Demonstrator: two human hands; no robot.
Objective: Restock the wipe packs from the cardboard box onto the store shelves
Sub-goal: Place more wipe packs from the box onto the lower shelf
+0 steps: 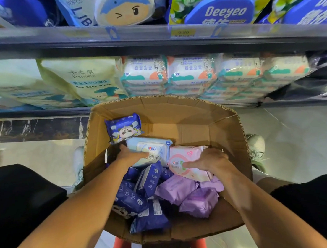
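Box [225, 139]: open cardboard box at centre, flaps up, resting on a red stool [121, 246] at 6 o'clock.
Blue pack [157, 148]: pale blue wipe pack lying flat in the box, lid face up, long axis running 9 to 3 o'clock.
Pink pack [187, 160]: flat, just beside the blue pack at its 3 o'clock, touching it; its long axis runs roughly 12 to 6 o'clock.
Panda pack [122, 127]: dark blue, propped against the box's wall at 10 o'clock, tilted, print facing the camera.
Other contents: dark blue packs [132, 199] jumbled at 7 o'clock in the box; purple packs [188, 195] at 5 o'clock of them.
Left hand [131, 155]: grips the blue pack's left end, thumb on top, fingers curled under.
Right hand [210, 162]: fingers curled over the pink pack's right edge, thumb lying across its face.
Shelves [164, 40]: at 12 o'clock, stocked with baby wipe packs [147, 72] in stacked rows.
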